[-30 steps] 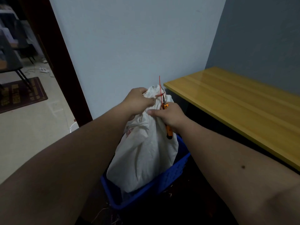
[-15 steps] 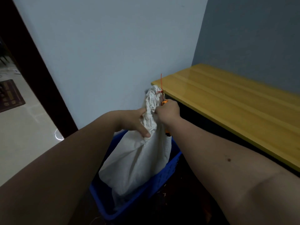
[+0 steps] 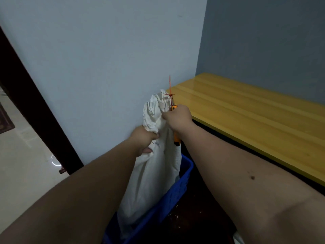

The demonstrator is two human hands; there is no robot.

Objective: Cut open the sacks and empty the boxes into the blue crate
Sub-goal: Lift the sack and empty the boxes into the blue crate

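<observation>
Cutting step: left hand (image 3: pixel 144 140) gripping white sack (image 3: pixel 154 175) neck, right hand (image 3: pixel 178 117) clutching orange cutter (image 3: pixel 176 138); next, severing red tie (image 3: pixel 170 95).

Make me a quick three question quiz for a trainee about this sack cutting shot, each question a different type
1. True or false: the white sack lies flat on the yellow bench.
2. Which hand holds the orange cutter? A left, B right, C neither.
3. Fill in: the red tie sits at the sack's ____.

Key
1. False: it stands in the blue crate.
2. B: the right hand; the left hand grips the sack's neck.
3. Top.
</observation>
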